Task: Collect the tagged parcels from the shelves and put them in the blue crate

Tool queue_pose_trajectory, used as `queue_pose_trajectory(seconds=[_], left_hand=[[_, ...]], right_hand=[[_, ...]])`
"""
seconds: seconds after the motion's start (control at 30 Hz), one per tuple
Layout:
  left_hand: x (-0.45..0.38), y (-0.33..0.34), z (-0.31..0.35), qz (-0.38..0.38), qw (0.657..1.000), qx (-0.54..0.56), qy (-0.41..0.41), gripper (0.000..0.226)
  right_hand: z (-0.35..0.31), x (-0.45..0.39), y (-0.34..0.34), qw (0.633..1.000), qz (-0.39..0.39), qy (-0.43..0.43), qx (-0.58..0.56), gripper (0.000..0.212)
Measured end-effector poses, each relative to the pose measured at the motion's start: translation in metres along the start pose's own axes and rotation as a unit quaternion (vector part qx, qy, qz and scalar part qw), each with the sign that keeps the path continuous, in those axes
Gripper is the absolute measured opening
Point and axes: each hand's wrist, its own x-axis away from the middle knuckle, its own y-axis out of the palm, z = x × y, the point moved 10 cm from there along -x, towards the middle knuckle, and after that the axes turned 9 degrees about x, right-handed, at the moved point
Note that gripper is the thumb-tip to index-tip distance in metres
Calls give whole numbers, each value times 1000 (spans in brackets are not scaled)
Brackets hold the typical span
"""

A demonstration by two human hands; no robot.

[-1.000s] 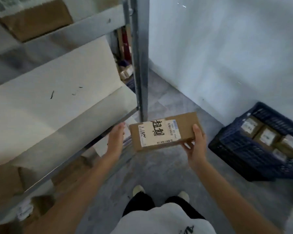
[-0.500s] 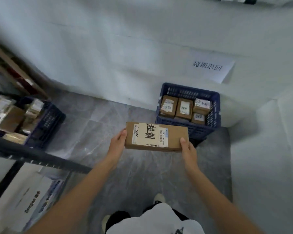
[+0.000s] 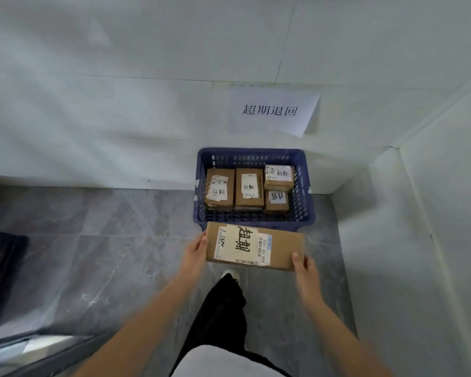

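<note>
while both hands clamp its short ends, the tagged parcel [image 3: 256,247] hangs flat just in front of the blue crate [image 3: 303,213].
left hand [image 3: 195,253] grips the left end, thumb on the edge, other fingers hidden under the box; right hand [image 3: 305,266] holds the right near corner, thumb on top, rest of fingers out of sight. parcel's far edge covers part of the crate's front rim. crate sits on the grey floor against the wall, under a paper sign [image 3: 273,111]. four labelled boxes [image 3: 249,189] inside, small print on their labels unreadable. dark crate [image 3: 0,273] at left is cut off by the frame and blurry. shelf rail [image 3: 38,352] at bottom left is only partly seen.
</note>
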Motion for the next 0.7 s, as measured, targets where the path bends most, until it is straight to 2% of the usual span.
queue_pose_trajectory(seconds=[0.1, 0.23, 0.33, 0.4, 0.53, 0.7], left_hand=[[-51, 9, 4, 25, 999, -5, -39, 35], [-134, 3, 22, 78, 994, -6, -72, 37], [-200, 3, 29, 105, 990, 11, -94, 38], [-247, 10, 26, 110, 987, 38, -109, 43], [-356, 23, -2, 129, 984, 55, -112, 57], [-448, 48, -27, 106, 988, 66, -94, 40]], right_hand=[[-10, -44, 11, 999, -4, 39, 19, 39], [-55, -110, 39, 998, -47, 47, -23, 23], [-75, -174, 68, 990, -73, 89, -83, 42], [-85, -218, 94, 980, -99, 114, -129, 47], [-102, -310, 139, 967, -127, 112, -189, 59], [-108, -399, 177, 955, -134, 123, -234, 62]])
